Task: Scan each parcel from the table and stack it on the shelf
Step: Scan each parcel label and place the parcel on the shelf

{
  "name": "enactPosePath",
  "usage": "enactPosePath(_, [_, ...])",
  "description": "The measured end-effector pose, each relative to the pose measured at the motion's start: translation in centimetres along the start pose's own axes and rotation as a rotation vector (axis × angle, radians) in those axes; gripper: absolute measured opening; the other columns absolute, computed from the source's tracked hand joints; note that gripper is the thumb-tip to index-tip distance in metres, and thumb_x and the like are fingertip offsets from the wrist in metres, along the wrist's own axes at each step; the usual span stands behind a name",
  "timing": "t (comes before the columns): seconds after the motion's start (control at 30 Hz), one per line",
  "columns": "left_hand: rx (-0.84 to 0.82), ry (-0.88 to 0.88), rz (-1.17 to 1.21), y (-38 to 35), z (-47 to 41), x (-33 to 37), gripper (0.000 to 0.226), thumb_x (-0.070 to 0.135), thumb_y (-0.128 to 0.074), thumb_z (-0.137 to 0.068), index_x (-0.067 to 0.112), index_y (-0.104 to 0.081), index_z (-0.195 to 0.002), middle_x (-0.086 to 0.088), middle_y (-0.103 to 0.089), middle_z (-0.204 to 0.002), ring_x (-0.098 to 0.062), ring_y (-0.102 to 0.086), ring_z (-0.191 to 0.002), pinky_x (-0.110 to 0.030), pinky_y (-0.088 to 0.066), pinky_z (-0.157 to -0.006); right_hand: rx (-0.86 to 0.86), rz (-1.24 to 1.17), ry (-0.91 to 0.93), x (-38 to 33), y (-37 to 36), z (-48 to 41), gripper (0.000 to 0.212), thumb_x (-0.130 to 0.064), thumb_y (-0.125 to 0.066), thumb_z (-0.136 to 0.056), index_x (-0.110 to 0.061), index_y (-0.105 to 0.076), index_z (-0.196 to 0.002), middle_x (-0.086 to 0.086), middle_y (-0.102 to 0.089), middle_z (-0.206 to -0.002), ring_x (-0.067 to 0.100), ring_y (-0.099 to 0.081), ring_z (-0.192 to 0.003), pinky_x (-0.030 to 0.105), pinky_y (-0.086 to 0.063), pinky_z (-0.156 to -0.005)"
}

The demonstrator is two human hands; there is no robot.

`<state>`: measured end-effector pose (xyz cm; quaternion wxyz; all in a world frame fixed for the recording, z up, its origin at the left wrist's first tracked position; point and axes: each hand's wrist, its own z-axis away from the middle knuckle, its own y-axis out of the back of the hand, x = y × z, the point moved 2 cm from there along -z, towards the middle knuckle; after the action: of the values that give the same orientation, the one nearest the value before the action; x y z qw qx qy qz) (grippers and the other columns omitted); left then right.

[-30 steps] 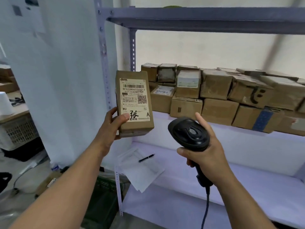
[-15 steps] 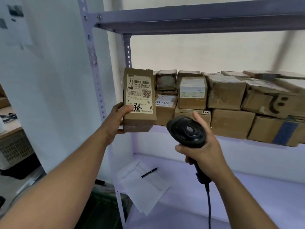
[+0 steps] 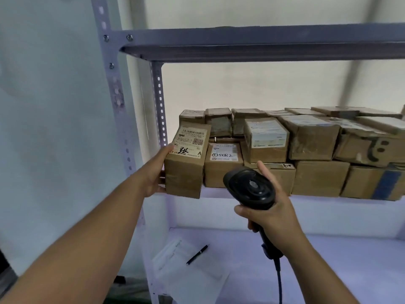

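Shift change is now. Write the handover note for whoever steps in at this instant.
Left hand: holds the labelled parcel at the left end of the shelf, beside the stacked parcels; not let go.
Right hand: grips the scanner, in front of the shelf.
Done: two layers of parcels stacked on the shelf.
Left: seat this parcel, release it. Whether it was scanned cannot be told. Unscanned parcels, if any, are out of view.
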<state>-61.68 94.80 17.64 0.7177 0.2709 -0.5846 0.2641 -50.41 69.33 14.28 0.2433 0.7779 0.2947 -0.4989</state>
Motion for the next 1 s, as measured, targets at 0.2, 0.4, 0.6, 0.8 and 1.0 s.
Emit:
enactPosePath(0.2, [0.121, -0.43, -0.106, -0.9, 0.2, -0.3, 0.081, 0.061, -0.055, -0.078, 0.047, -0.017, -0.148, 0.004, -0.036, -0.152, -0.014, -0.046, -0.123, -0.027, -0.045, -0.087, 0.054, 0.008, 0.001, 0.3, -0.5, -0.1, 0.1, 0.007, -0.082, -0.068, -0.062, -0.041, -0.128, -0.008, -0.061, -0.119, 0.013, -0.063, -0.055, 0.029, -0.052, -0.05])
enactPosePath(0.4, [0.147, -0.56, -0.28, -1.0, -0.9, -1.4, 0.085, 0.023, -0.075, -0.083, 0.038, -0.021, -0.147, 0.001, -0.034, -0.15, -0.018, -0.043, -0.126, -0.028, -0.042, -0.09, 0.074, 0.04, 0.006, 0.4, -0.8, 0.2, 0.101, 0.007, -0.083, -0.069, -0.062, -0.04, -0.129, -0.008, -0.06, -0.121, 0.014, -0.063, -0.056, 0.03, -0.053, -0.051])
enactPosePath(0.6, [0.118, -0.548, -0.273, -0.9, -2.5, -1.3, 0.086, 0.025, -0.073, -0.084, 0.037, -0.017, -0.149, 0.0, -0.035, -0.149, -0.017, -0.044, -0.122, -0.029, -0.043, -0.09, 0.074, 0.059, 0.007, 0.4, -0.9, 0.3, 0.101, 0.006, -0.083, -0.068, -0.063, -0.04, -0.129, -0.007, -0.059, -0.123, 0.014, -0.063, -0.057, 0.03, -0.053, -0.052])
enactPosePath(0.8, [0.091, -0.529, -0.287, -0.4, -3.2, -1.5, 0.089, 0.027, -0.073, -0.083, 0.033, -0.014, -0.149, -0.002, -0.034, -0.15, -0.023, -0.044, -0.128, -0.036, -0.045, -0.095, 0.067, 0.086, 0.01, 0.5, -0.9, 0.6, 0.101, 0.004, -0.083, -0.069, -0.061, -0.036, -0.132, -0.009, -0.056, -0.126, 0.014, -0.065, -0.06, 0.027, -0.053, -0.053])
enactPosePath(1.0, [0.115, -0.533, -0.289, -0.6, -2.5, -1.6, 0.098, 0.029, -0.073, -0.082, 0.035, -0.004, -0.152, -0.001, -0.029, -0.155, -0.026, -0.04, -0.135, -0.042, -0.042, -0.103, 0.061, 0.087, 0.019, 0.5, -1.0, 0.7, 0.101, 0.004, -0.083, -0.068, -0.063, -0.038, -0.129, -0.009, -0.055, -0.127, 0.01, -0.065, -0.06, 0.027, -0.052, -0.053])
